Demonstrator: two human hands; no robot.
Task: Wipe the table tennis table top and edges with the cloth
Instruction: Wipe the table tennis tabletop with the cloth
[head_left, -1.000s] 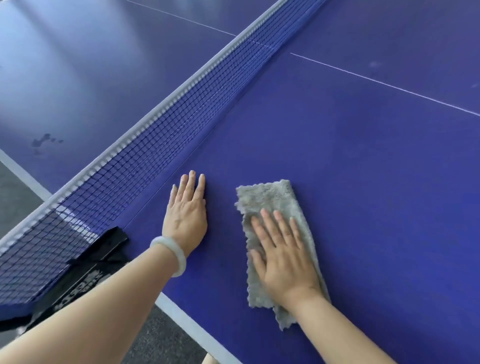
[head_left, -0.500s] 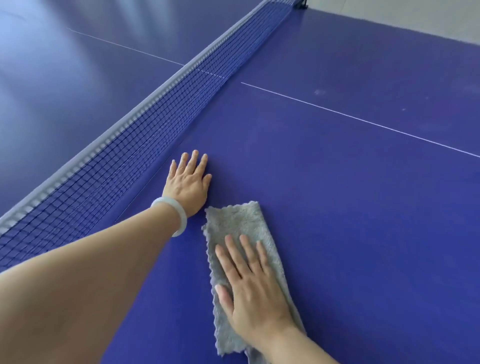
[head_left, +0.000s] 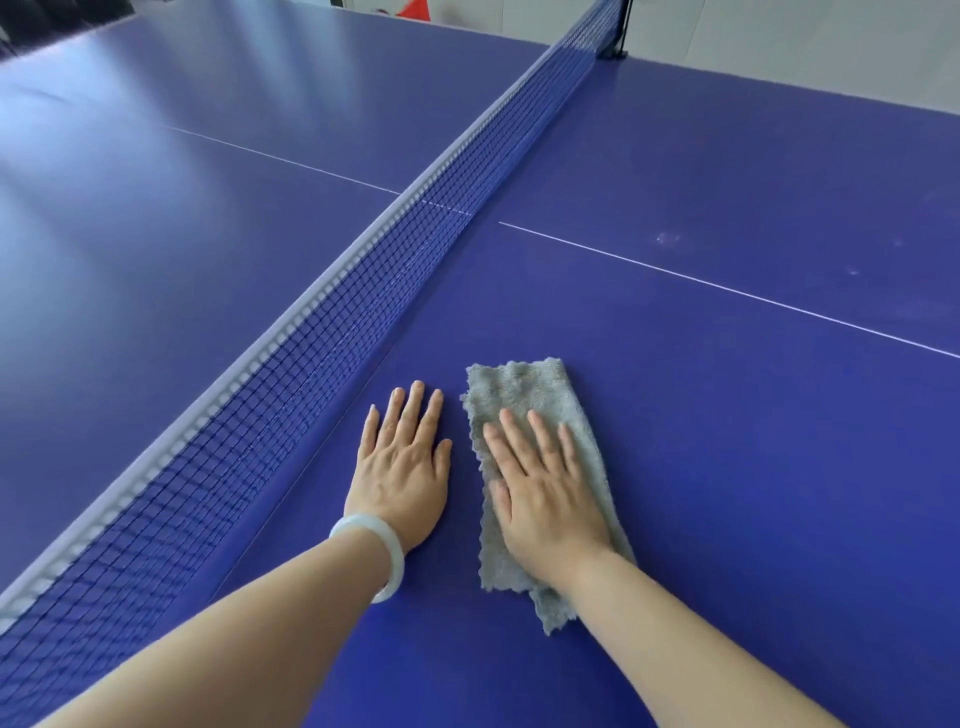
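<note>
Right hand flat, fingers spread, pressing grey cloth onto table top lower centre; left hand flat, bracing beside net.

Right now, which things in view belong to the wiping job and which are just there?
Job: grey cloth, under the flat right hand; blue table top; left hand resting on it.
Just there: net; net post; white bracelet.

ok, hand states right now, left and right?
Left hand: open, flat on the blue table tennis table top, holding nothing.
Right hand: open, fingers straight, pressing the grey fluffy cloth.
</note>
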